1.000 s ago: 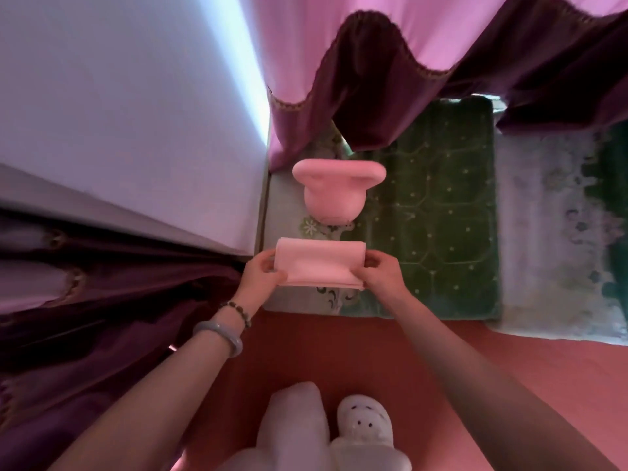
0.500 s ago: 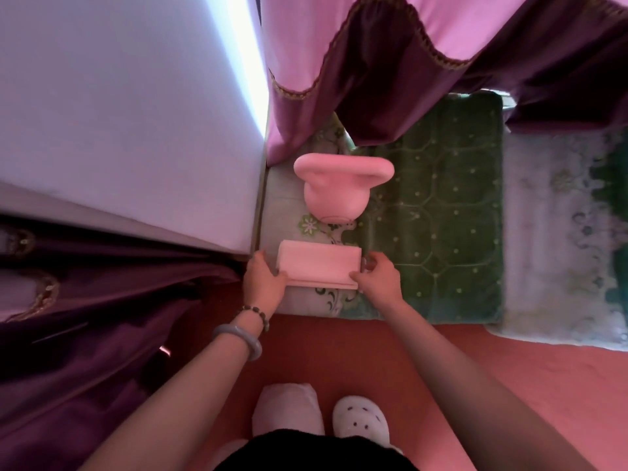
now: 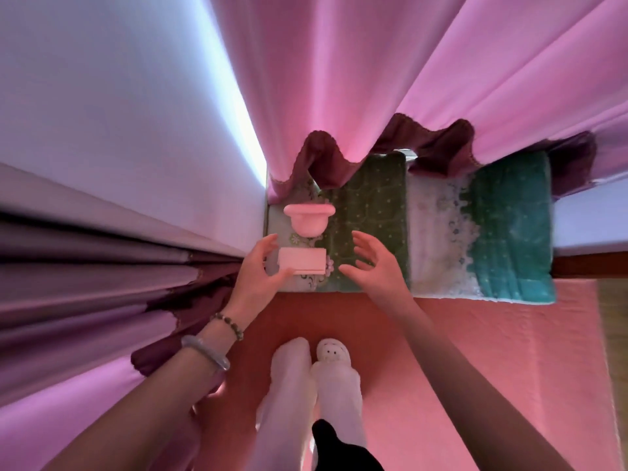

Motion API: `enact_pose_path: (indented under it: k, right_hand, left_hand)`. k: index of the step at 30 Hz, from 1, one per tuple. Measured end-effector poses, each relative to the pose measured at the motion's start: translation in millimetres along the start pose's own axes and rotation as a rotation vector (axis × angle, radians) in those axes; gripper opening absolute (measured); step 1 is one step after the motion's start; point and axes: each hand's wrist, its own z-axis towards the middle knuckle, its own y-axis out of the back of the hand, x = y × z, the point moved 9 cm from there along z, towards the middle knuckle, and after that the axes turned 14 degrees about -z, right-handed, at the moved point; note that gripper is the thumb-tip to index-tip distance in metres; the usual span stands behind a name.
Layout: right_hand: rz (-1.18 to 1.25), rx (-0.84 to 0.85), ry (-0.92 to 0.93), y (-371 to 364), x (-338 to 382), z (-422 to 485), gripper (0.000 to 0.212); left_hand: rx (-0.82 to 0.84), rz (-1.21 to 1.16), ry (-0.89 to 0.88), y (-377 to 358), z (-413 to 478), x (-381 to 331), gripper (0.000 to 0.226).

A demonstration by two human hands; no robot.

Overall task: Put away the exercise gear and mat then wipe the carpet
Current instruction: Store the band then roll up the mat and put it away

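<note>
Pink block: flat on the green mat at the cushioned ledge's left end, just short of the wall corner, long axis running left-right across the view. Nearest the camera: slippered feet on pink carpet. Next, left hand, bracelets on the wrist, thumb and fingers spread around the block's left end and touching it, not clenched; loose contact at most, not a firm grip. Right hand open, palm turned left, apart from the block's right end, gripping nothing. Left hand clearly nearer. Beyond the block: pink bowl-shaped item, close behind but apart. Farthest: curtain hem hanging over the mat. Block looks set down; likely next, both hands clear away toward remaining gear.
</note>
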Motion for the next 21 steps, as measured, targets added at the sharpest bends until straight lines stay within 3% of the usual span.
enact_pose_path:
  k: [6, 11, 16, 21]
  right_hand:
    - [0.117, -0.135, 0.066, 115, 109, -105, 0.068]
    - [0.204, -0.278, 0.089, 192, 158, -195, 0.070]
    - [0.286, -0.518, 0.076, 260, 155, -284, 0.070]
    - [0.400, -0.765, 0.030, 319, 107, -381, 0.069]
  left_hand:
    - [0.041, -0.089, -0.196, 14, -79, -183, 0.066]
    - [0.186, -0.128, -0.300, -1, -139, -299, 0.073]
    - [0.441, -0.072, -0.381, -53, -185, -370, 0.081]
    - [0.701, -0.040, -0.480, -132, -233, -427, 0.083]
